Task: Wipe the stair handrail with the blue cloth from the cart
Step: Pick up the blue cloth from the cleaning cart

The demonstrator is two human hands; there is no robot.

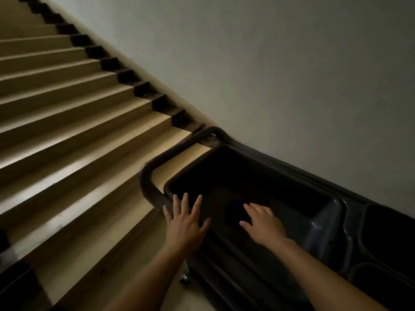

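A dark plastic cart point(323, 212) stands against the wall at the foot of the stairs, its tray in deep shadow. A dark blue cloth point(237, 212) lies in the tray, barely visible. My right hand point(263, 223) reaches into the tray with its fingers spread over the cloth's right side; whether it touches the cloth I cannot tell. My left hand point(186, 221) hovers flat with fingers apart over the tray's near-left rim, beside the cart's curved push handle point(148, 176). No stair handrail is in view.
Beige steps point(78, 122) rise to the upper left with a dark stepped skirting along the plain grey wall point(280, 70). Round dark compartments point(390, 234) sit at the cart's right end. A cart wheel point(184, 278) shows on the floor below my left forearm.
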